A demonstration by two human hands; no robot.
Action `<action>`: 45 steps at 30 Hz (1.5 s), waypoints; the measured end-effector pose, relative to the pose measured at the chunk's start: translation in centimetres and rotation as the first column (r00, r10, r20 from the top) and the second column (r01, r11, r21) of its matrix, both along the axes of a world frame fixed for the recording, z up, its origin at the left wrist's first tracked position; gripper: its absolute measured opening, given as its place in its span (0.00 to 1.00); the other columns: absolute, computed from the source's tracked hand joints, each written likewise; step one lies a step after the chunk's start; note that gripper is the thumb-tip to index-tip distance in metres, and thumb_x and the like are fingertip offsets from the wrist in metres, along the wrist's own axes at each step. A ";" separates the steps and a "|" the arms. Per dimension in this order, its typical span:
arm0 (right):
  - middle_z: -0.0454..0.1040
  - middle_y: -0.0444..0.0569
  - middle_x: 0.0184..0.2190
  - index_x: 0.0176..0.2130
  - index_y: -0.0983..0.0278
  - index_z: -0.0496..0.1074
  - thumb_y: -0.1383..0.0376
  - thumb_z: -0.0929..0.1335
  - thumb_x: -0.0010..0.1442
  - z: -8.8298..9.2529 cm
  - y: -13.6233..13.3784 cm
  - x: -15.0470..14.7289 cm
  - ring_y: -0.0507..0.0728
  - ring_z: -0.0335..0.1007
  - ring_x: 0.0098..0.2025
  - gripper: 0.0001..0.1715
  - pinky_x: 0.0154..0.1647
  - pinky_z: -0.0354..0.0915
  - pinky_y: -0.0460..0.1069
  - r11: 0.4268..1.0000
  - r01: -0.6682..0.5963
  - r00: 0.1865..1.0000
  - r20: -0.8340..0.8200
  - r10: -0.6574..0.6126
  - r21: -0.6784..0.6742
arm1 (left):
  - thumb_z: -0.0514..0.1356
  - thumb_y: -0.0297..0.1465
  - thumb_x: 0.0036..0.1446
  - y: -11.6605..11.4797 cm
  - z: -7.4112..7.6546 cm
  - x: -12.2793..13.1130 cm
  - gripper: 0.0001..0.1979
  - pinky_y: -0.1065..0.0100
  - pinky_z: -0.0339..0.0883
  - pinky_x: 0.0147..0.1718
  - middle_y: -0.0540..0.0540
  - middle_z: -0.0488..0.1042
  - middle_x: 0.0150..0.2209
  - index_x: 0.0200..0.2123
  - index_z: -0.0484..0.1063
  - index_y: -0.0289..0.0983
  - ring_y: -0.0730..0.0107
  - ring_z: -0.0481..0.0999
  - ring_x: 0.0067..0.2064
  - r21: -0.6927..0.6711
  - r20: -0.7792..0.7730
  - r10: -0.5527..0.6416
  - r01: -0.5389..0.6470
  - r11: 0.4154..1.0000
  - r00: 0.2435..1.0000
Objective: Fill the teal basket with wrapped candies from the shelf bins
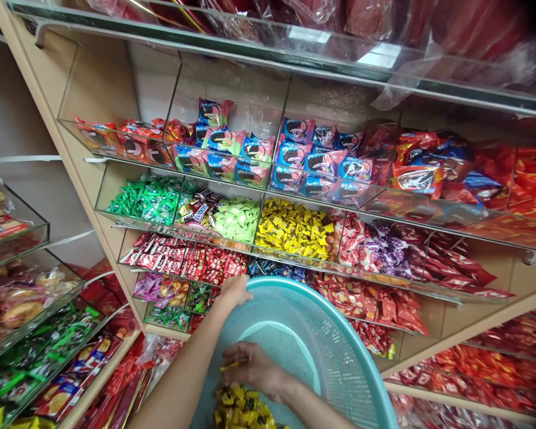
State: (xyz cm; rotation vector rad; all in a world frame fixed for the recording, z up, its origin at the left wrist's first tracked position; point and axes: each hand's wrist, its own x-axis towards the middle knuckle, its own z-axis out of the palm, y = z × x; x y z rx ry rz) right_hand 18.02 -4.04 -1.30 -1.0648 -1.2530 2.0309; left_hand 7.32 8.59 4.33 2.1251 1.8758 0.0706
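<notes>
My left hand (234, 291) grips the far rim of a tilted teal plastic basket (339, 345), its fingers curled over the edge. Inside the basket my right hand (250, 366) is pinched on a yellow wrapped candy, just above a heap of yellow candies (241, 411) lying in the bottom. Straight ahead, a clear shelf compartment holds the same kind of yellow candies (292, 229).
Tiered clear acrylic bins fill the wall: green candies (145, 199), pale green ones (236, 217), red packets (174, 256), blue biscuit packs (250, 155), red and purple sweets (384, 247). More snack bins (18, 298) stand at the left. Red bagged goods lie on the top shelf.
</notes>
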 end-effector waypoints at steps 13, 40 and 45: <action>0.68 0.40 0.22 0.29 0.58 0.74 0.59 0.72 0.36 0.3 0.2 0.8 0.52 0.61 0.25 0.15 0.26 0.55 0.47 0.967 -0.184 0.955 0.265 0.134 0.176 | 0.59 0.41 0.42 -0.5 1.3 0.2 0.22 0.67 0.62 0.40 0.46 0.72 0.44 0.44 0.66 0.44 0.60 0.70 0.46 -0.026 -0.013 -0.009 0.009 1.000 1.000; 0.71 0.60 0.34 0.42 0.68 0.64 0.41 0.57 0.51 21.2 10.9 12.7 0.63 0.68 0.37 0.36 0.33 0.59 0.51 0.660 -0.482 -0.030 0.742 -0.670 0.576 | 0.59 0.40 0.41 0.0 0.0 -0.5 0.20 0.66 0.62 0.39 0.46 0.72 0.44 0.41 0.67 0.42 0.59 0.70 0.45 -0.016 0.042 0.007 -0.006 1.000 0.999; 0.70 0.62 0.36 0.44 0.70 0.63 0.40 0.58 0.50 20.3 11.9 11.6 0.64 0.68 0.39 0.39 0.34 0.60 0.51 0.674 -0.442 -0.055 0.732 -0.679 0.592 | 0.58 0.40 0.42 0.0 -0.3 -0.5 0.20 0.64 0.63 0.39 0.45 0.72 0.43 0.40 0.67 0.41 0.57 0.70 0.45 0.001 0.035 -0.002 0.002 1.000 0.999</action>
